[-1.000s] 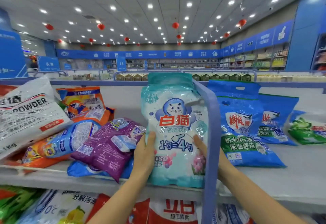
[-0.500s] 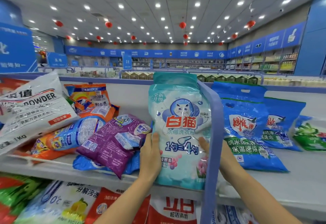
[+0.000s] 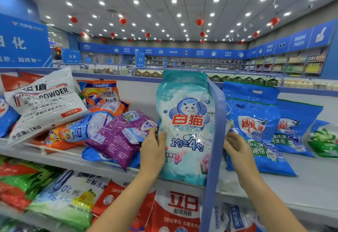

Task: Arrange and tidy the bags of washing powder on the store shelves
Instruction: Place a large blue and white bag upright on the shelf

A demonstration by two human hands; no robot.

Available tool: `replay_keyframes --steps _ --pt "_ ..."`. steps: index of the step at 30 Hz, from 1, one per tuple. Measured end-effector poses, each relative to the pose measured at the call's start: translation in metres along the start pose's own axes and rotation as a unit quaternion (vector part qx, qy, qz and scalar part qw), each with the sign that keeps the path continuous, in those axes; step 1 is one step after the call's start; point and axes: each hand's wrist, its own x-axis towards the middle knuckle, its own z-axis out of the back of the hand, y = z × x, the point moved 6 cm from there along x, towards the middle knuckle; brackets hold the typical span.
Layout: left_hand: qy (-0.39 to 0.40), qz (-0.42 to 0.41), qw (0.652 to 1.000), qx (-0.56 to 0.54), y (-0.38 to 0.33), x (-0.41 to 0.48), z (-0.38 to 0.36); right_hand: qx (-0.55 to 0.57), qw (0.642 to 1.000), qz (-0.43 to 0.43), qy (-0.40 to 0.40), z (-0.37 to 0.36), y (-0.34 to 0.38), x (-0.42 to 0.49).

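A pale teal washing powder bag with a cat logo [image 3: 184,131] stands upright on the top shelf [image 3: 301,186], against a blue upright divider [image 3: 215,140]. My left hand [image 3: 152,151] grips its left edge, thumb on the front. My right hand [image 3: 237,151] is just right of the divider, fingers apart, beside the bag's pale edge that pokes past the post; it holds nothing. A purple bag [image 3: 118,136] lies tilted against my left hand.
Left of the teal bag lies a loose heap: a white 1 kg bag [image 3: 43,102], an orange bag [image 3: 100,94] and a blue-orange bag [image 3: 80,129]. Right of the divider lean blue bags [image 3: 256,127] and a green-white one [image 3: 323,140]. More bags fill the lower shelf [image 3: 69,197].
My right hand has come off the teal bag's right side and moved right of the divider. The left hand stays on the bag, which stands a little straighter.
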Motion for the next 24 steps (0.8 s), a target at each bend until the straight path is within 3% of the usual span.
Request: replay_keyframes --steps 4,9,12,15,20,24 --pt "-0.011 -0.067 0.995 0.077 -0.008 -0.012 0.029 0.017 0.994 0.090 -0.062 0.023 0.035 -0.016" --pt "-0.060 -0.138 0.976 0.160 0.001 -0.020 0.072 0.038 0.965 0.246 -0.076 0.018 0.108 -0.042" --pt "-0.063 -0.144 0.952 0.263 0.014 -0.013 0.080 0.026 0.942 0.331 -0.049 -0.009 0.149 -0.056" --pt "-0.016 -0.111 0.921 0.372 0.030 -0.002 0.070 -0.002 0.919 0.395 -0.022 -0.047 0.175 -0.068" --pt "0.048 -0.083 0.886 0.454 0.050 0.023 0.065 -0.109 0.904 0.411 0.041 -0.120 0.169 -0.059" --pt "0.071 -0.114 0.905 0.403 0.050 0.034 0.082 -0.236 0.901 0.343 0.116 -0.172 0.127 -0.028"
